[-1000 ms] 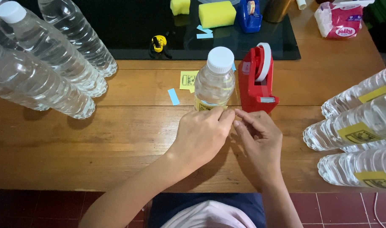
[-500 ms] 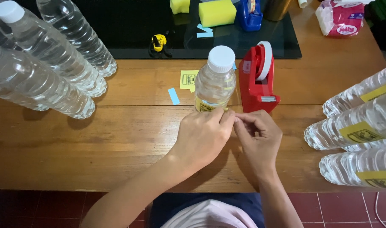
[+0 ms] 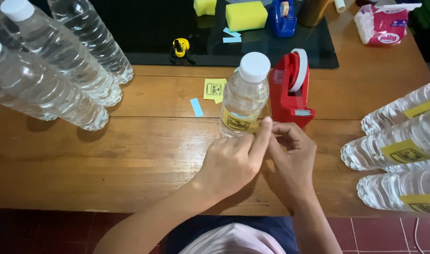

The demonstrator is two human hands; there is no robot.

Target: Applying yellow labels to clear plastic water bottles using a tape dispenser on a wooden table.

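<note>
A clear plastic water bottle (image 3: 244, 94) with a white cap stands upright on the wooden table (image 3: 130, 150), a yellow label (image 3: 237, 123) low on its side. My left hand (image 3: 231, 162) presses its index finger against the label's right edge. My right hand (image 3: 291, 155) sits just right of it, fingers pinched together by the bottle's base, beside a red tape dispenser (image 3: 290, 89). What the right fingers pinch is too small to see.
Several unlabelled water bottles (image 3: 50, 66) stand at the left. Labelled bottles (image 3: 403, 150) lie at the right edge. A loose yellow label (image 3: 214, 89) and a blue strip (image 3: 195, 107) lie behind the bottle. Yellow sponges (image 3: 245, 15), a blue dispenser (image 3: 282, 16) and a pink tissue pack (image 3: 382, 23) are on the far side.
My left hand slid back toward me, uncovering the yellow label, and its index finger stretched onto the label's edge. My right fingers curled tighter. The view shifted slightly.
</note>
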